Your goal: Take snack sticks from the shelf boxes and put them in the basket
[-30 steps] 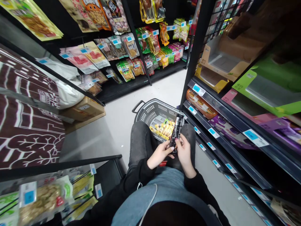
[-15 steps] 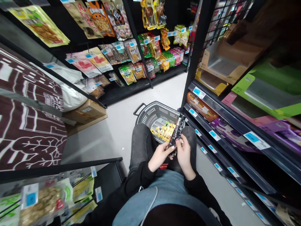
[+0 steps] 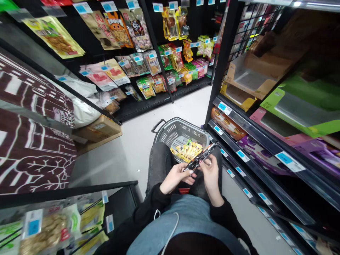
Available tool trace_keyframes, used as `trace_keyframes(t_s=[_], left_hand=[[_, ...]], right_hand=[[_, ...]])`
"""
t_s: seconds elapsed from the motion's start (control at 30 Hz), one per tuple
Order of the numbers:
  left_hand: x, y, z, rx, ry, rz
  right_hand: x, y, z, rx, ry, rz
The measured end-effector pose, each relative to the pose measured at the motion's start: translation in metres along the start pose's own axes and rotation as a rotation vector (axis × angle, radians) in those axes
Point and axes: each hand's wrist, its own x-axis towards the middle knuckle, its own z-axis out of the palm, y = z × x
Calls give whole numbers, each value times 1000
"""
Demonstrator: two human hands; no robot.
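I hold a stack of long dark snack packets (image 3: 202,157) over my knees with both hands. My left hand (image 3: 175,175) pinches the near end of the stack with closed fingers. My right hand (image 3: 211,171) grips it from the right side, fingers curled around it. The stack points up and to the right, towards the lower shelf. Just beyond my knees a grey shopping basket (image 3: 172,129) stands on the floor with several yellow and orange packets (image 3: 187,149) inside.
On the right, black shelves (image 3: 255,138) with blue price tags carry boxed goods. Hanging snack bags (image 3: 148,63) fill the racks ahead and to the left. A cardboard box (image 3: 98,129) and a white bag lie on the floor at the left. Pale floor runs between.
The stack of dark packets has tilted from nearly upright to slanting right. Both hands have shifted a little lower, and the view has moved slightly downward.
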Motion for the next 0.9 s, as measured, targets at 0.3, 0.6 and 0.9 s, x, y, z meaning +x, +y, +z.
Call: trace_keyframes(t_s=[0.3, 0.6, 0.9], left_hand=[[-10, 15, -7, 430, 41, 169], [-20, 29, -3, 527, 40, 206], [-32, 39, 3, 340, -117, -18]], right_hand=[[-7, -5, 8, 42, 52, -1], [-11, -8, 13, 102, -128, -4], [21, -36, -14, 227, 171, -139]])
